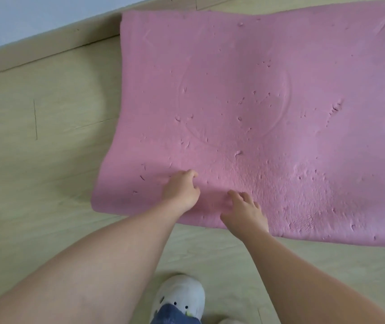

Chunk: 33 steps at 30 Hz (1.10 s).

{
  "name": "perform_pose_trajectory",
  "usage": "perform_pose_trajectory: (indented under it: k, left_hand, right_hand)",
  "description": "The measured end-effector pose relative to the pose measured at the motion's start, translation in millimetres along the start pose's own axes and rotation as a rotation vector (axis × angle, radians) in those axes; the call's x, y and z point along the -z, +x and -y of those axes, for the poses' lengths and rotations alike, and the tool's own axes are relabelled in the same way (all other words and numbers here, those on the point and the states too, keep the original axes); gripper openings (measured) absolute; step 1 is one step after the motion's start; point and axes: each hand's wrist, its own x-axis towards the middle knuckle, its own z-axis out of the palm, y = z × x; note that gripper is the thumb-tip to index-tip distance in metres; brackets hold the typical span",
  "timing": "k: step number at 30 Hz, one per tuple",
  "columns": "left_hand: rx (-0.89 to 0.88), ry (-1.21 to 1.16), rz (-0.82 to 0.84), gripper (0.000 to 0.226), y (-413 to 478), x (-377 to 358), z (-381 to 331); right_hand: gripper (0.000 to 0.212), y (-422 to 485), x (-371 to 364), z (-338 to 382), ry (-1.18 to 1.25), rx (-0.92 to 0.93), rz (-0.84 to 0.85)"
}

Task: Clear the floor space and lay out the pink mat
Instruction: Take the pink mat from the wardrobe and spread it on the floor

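Pink foam mat (257,101), dented and pitted all over, lies unrolled across pale wood-plank flooring (35,160), its left end close to the skirting of a white wall (23,17) and its right part running out of view. We see a faint circular impression pressed into its middle. Near its front edge we have both hands down on the surface: our left hand (181,191) rests with fingers curled and bunched at the tips, and our right hand (245,212), just beside it, lies with fingers loosely spread, touching the foam. Neither visibly grips anything. Below, on bare flooring, we see a white sneaker (182,295) under a blue denim cuff (172,315).
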Motion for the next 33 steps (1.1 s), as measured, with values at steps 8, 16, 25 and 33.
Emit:
perform_pose_trajectory:
  k: [8,16,25,33]
  left_hand:
    - [0.113,0.227,-0.321,0.046,2.9,23.2,95.8]
    - [0.557,-0.386,-0.35,0.094,60.9,50.6,145.0]
    - [-0.021,-0.452,-0.492,0.051,14.3,17.4,55.2]
    - [-0.438,-0.728,0.28,0.049,-7.2,-17.2,28.8]
  right_hand:
    - [0.093,26.2,-56.7,40.8,-0.222,0.128,-0.063]
    - [0.109,50.3,-71.2,48.5,-0.289,0.065,-0.101]
    - [0.038,53.2,-9.7,35.6,0.308,-0.019,-0.257]
    - [0.064,29.7,17.3,43.6,0.697,0.113,-0.235]
